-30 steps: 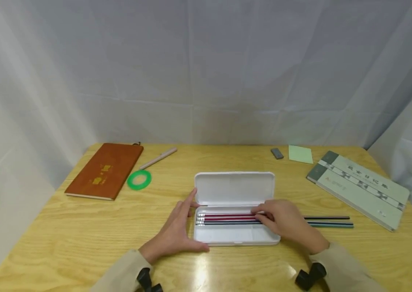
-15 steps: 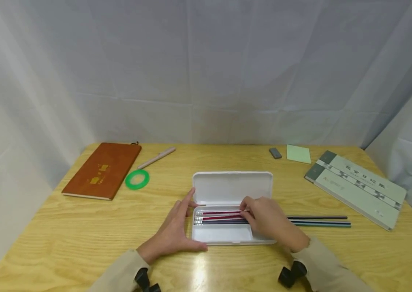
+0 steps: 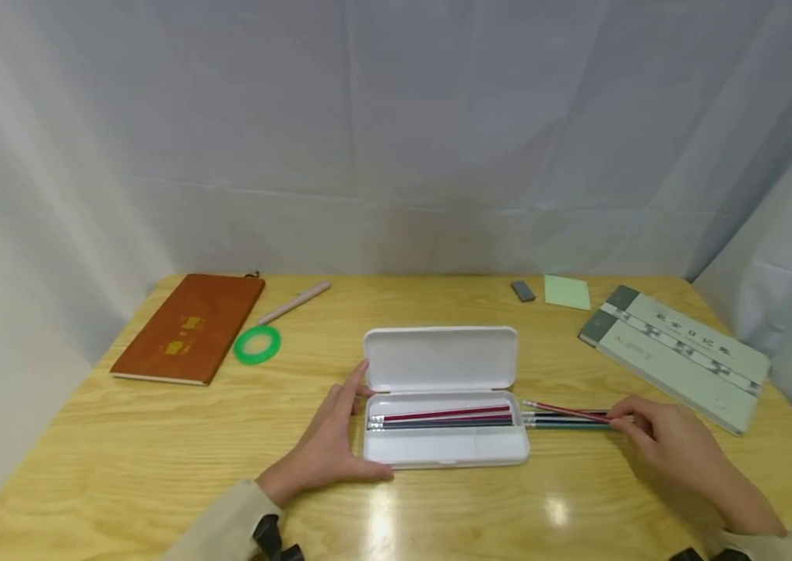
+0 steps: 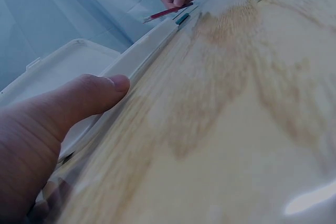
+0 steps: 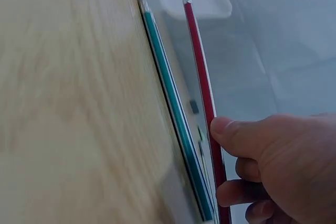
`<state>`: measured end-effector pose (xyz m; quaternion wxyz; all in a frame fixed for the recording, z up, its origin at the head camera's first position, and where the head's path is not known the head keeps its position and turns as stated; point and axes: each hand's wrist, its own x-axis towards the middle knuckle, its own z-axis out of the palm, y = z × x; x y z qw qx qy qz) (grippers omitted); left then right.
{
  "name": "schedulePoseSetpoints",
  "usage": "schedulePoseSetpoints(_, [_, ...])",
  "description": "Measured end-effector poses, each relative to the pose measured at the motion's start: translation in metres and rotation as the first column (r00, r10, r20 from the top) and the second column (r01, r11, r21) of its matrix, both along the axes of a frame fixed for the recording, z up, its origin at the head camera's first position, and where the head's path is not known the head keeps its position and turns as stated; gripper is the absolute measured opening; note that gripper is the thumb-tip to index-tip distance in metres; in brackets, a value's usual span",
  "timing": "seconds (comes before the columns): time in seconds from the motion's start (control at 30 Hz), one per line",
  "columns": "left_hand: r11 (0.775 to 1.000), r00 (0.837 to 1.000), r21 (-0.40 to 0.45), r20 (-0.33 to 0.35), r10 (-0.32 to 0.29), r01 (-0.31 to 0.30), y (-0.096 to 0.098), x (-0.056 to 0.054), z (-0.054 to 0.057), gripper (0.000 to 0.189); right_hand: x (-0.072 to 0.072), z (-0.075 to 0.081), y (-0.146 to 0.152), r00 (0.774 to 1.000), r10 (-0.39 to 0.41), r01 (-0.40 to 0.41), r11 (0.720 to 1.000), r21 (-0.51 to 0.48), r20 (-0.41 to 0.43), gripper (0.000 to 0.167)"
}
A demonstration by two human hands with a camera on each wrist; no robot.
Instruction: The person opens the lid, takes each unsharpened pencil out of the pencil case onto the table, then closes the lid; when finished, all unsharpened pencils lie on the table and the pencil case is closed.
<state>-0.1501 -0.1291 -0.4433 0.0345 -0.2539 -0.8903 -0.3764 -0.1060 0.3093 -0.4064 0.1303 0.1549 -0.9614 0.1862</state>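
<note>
A white pencil case (image 3: 438, 452) lies with its lid (image 3: 441, 358) raised. Inside its back part are red (image 3: 448, 414) and dark pencils. My left hand (image 3: 318, 452) spans the case's left end, fingers behind and thumb at the front edge; in the left wrist view that thumb (image 4: 89, 95) lies straight against the case wall. To the right of the case, my right hand (image 3: 676, 444) pinches a red pencil (image 5: 199, 59) between thumb and fingers. The held pencil slants above several pencils on the table, a teal one (image 5: 173, 95) nearest.
At the left lie a brown notebook (image 3: 188, 327), a green tape ring (image 3: 240, 344) and a pale pink pen (image 3: 295, 302). A grey eraser (image 3: 522, 291), green sticky notes (image 3: 567, 292) and a grey-green book (image 3: 676, 358) lie at the back right.
My right hand has moved right, out of the pencil case, bringing a red pencil over the pencils beside it. A red pencil left inside now lies slanted. My left hand stays at the case.
</note>
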Motion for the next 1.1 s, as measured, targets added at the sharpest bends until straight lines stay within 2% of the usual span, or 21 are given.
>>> schedulePoseSetpoints(0.17, [1.000,1.000,0.001,0.005,0.002,-0.002,-0.001,0.000,-0.001,0.144,0.016,-0.013,0.029,0.999,0.044,-0.043,0.997,-0.060,0.023,0.015])
schedulePoseSetpoints(0.27, [1.000,1.000,0.006,0.008,0.006,-0.006,-0.001,0.001,0.000,0.145,0.021,-0.019,0.033,0.997,0.049,-0.044,0.996,-0.079,0.057,0.017])
schedulePoseSetpoints(0.37, [1.000,1.000,0.006,-0.008,0.000,0.000,-0.001,0.000,0.000,0.143,0.021,-0.022,0.031,0.999,0.035,-0.033,0.998,-0.058,0.037,0.021])
schedulePoseSetpoints(0.57, [1.000,1.000,0.013,-0.001,-0.003,0.003,0.000,0.000,0.000,0.143,0.012,-0.025,0.020,1.000,0.006,-0.006,0.999,-0.045,-0.011,0.024])
schedulePoseSetpoints(0.73, [1.000,1.000,0.001,0.006,0.001,-0.001,0.000,0.000,0.000,0.143,0.002,-0.027,0.004,0.998,0.044,-0.047,0.997,-0.064,-0.049,0.027])
schedulePoseSetpoints(0.83, [1.000,1.000,-0.007,0.004,0.001,-0.001,0.000,-0.001,0.000,0.143,-0.003,-0.024,-0.009,0.997,0.079,-0.081,0.992,-0.101,-0.016,0.026])
schedulePoseSetpoints(0.97, [1.000,1.000,-0.010,0.030,0.004,-0.004,0.000,0.000,0.002,0.142,-0.013,-0.017,-0.036,0.990,0.116,-0.105,0.986,-0.131,0.080,0.018])
schedulePoseSetpoints(1.1, [1.000,1.000,-0.007,0.019,-0.003,0.003,0.000,0.000,0.002,0.142,-0.029,-0.009,-0.069,0.976,0.199,-0.188,0.975,-0.115,0.092,0.013])
